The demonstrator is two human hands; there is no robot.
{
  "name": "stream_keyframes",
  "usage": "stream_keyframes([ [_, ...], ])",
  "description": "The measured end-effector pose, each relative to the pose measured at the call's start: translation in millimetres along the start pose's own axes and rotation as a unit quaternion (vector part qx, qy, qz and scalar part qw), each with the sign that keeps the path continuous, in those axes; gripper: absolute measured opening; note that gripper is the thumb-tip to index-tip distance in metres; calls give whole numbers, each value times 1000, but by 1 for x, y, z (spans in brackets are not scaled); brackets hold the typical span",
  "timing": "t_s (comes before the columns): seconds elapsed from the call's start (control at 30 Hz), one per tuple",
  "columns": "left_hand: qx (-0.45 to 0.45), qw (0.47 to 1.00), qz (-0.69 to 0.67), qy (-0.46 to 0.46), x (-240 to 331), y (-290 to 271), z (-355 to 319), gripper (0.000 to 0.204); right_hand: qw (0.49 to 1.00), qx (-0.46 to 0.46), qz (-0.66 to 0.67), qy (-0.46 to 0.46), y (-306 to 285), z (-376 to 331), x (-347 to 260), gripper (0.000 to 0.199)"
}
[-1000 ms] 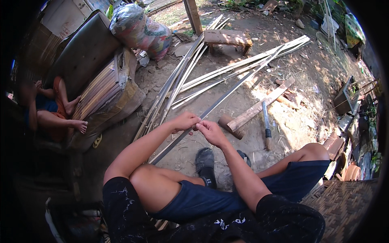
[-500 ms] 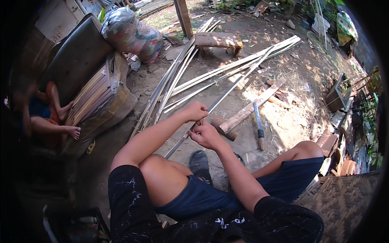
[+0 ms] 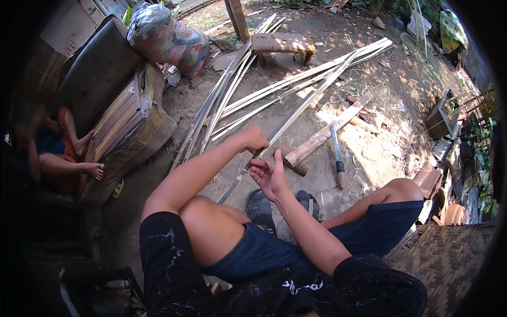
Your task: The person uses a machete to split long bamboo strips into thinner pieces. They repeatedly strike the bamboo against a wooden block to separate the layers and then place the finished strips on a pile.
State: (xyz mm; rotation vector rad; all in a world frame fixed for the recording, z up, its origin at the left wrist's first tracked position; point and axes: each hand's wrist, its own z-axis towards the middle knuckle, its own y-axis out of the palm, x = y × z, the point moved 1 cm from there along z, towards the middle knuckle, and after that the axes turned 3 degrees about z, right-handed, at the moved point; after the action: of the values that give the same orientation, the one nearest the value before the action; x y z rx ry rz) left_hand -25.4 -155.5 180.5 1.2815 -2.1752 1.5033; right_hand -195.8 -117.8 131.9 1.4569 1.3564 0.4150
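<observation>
A long, narrow bamboo strip (image 3: 288,124) runs slantwise before me, from beside my left knee up toward the far right. My left hand (image 3: 254,139) is closed round it near its middle. Just below and to the right, my right hand (image 3: 270,177) has its fingers apart and its palm turned partly up; its fingertips are close beside the strip, and whether they touch it I cannot tell. A big knife (image 3: 336,150) with a dark-wrapped handle rests on the ground to the right. Beside it lies a wooden mallet (image 3: 330,129) with a long, thick handle.
More pale bamboo strips (image 3: 232,95) lie crossed on the dirt beyond my hands. Behind them stands a low wooden bench (image 3: 283,43). At left are a worn sofa (image 3: 148,105) stacked with slats, a stuffed plastic sack (image 3: 169,39) and a seated person (image 3: 68,153). A woven bamboo surface (image 3: 438,264) is at lower right.
My right hand has let go of the strip and opened, its palm turning up. The left hand keeps its grip, shifted slightly left and upward.
</observation>
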Motion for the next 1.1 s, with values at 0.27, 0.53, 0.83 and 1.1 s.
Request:
stream_keyframes([
  [0.27, -50, 998, -22, -37, 3, -4, -11, 21, 996, -24, 88, -11, 20, -30, -4, 74],
  [0.53, -69, 997, -18, -11, 17, 6, -14, 29, 971, 86, -107, -196, 1, -15, 22, 26],
  [0.83, -140, 962, -219, -79, 18, 4, -15, 17, 918, 136, -226, -295, 2, -17, 17, 22],
  [1.1, -150, 935, -309, -90, -6, 10, -15, 10, 880, 130, -317, -329, 17, -31, 7, 20],
])
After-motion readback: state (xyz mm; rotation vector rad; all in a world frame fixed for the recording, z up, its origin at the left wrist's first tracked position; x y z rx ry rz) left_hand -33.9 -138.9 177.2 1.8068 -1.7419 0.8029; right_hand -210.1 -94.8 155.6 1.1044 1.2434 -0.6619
